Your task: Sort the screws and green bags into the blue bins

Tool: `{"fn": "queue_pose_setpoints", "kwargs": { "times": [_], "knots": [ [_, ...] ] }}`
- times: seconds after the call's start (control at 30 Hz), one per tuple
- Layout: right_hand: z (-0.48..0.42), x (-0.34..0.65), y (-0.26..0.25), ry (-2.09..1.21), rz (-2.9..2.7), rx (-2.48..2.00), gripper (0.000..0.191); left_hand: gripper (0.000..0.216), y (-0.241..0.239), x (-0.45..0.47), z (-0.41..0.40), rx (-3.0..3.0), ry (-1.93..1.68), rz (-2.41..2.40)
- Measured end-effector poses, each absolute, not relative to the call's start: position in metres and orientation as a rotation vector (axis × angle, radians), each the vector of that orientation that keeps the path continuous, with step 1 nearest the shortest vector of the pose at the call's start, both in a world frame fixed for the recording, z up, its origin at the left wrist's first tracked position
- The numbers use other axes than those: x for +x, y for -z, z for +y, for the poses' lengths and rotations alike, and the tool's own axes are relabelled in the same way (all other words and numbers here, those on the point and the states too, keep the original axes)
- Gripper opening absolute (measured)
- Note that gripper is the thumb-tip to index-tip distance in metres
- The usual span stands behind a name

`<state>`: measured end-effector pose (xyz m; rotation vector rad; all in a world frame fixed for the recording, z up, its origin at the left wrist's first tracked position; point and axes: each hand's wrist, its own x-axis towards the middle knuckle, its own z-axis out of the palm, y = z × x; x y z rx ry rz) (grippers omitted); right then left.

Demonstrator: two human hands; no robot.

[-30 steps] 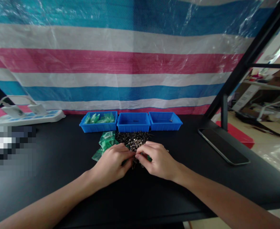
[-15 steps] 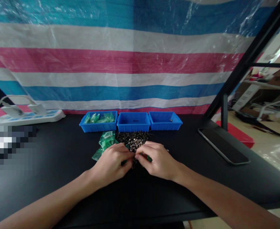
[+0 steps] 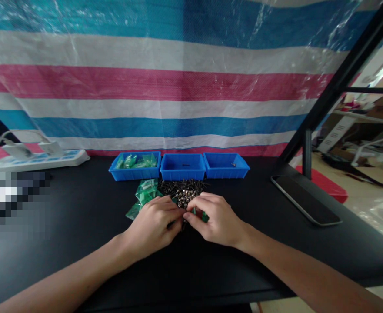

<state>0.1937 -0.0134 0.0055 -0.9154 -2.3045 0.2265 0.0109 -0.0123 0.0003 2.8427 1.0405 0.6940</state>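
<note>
My left hand [image 3: 154,226] and my right hand [image 3: 215,217] meet fingertip to fingertip at the near edge of a pile of small dark screws [image 3: 183,191] on the black table [image 3: 80,226]. Both hands are closed in a pinch on a small green plastic bag [image 3: 204,216], of which only bits show between the fingers. More small green bags [image 3: 144,193] lie just left of the screw pile, partly under my left hand.
Three blue trays stand in a row behind the pile: the left tray [image 3: 134,166] holds green bags, the middle tray [image 3: 182,167] and right tray [image 3: 225,165] hold a screw or so. A phone [image 3: 305,198] lies right, a white power strip [image 3: 36,158] far left. A striped tarp hangs behind.
Both hands stay at the same spot; my right fingers have shifted slightly up on the green bag. Nothing else moved.
</note>
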Motion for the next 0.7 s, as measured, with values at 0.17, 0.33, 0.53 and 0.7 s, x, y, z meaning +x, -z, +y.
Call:
{"fn": "queue_pose_setpoints", "kwargs": {
  "times": [0.17,0.33,0.53,0.7],
  "knots": [
    [-0.0152,0.194,-0.0063,-0.215,-2.323,-0.876,0.006,0.019,0.0005,0.0105,-0.0122,2.846,-0.692,1.025],
    [-0.0149,0.1941,-0.0058,-0.215,-2.323,-0.86,0.005,0.02,0.0004,0.0111,-0.0119,2.838,-0.709,1.026],
    [-0.0145,0.1945,-0.0056,-0.219,-2.352,-0.817,0.005,0.019,0.0001,0.0111,-0.0112,2.825,-0.706,0.994],
    [-0.0137,0.1947,-0.0054,-0.214,-2.356,-0.824,0.005,0.021,-0.0005,0.0112,-0.0118,2.83,-0.705,0.983]
  ]
}}
